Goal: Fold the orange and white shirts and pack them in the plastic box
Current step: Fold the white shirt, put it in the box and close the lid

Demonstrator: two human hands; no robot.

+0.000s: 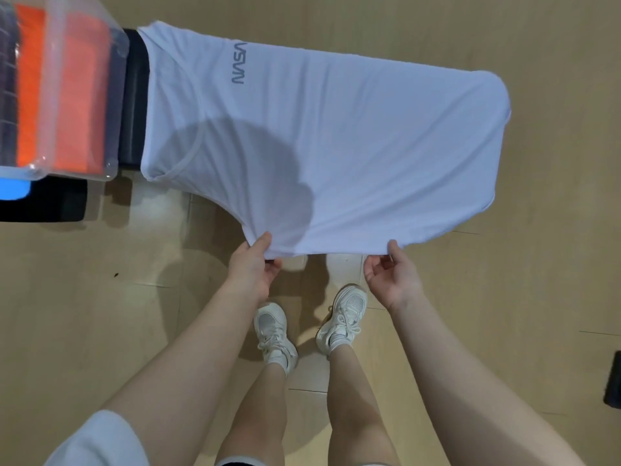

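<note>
A white shirt (336, 146) with grey lettering lies spread over a raised surface, its collar toward the left and its hem rounded over the right end. My left hand (253, 264) pinches the shirt's near edge from below and above. My right hand (391, 274) holds the same near edge further right, thumb on top. A folded orange shirt (79, 102) sits inside the clear plastic box (114, 62) at the far left, beside dark folded cloth.
The plastic box rests on a black bench (134, 105) that the white shirt partly covers. A blue object (13, 190) lies under the box's near corner. My feet in white sneakers (275, 331) stand on the tan floor. A black object (613, 378) sits at the right edge.
</note>
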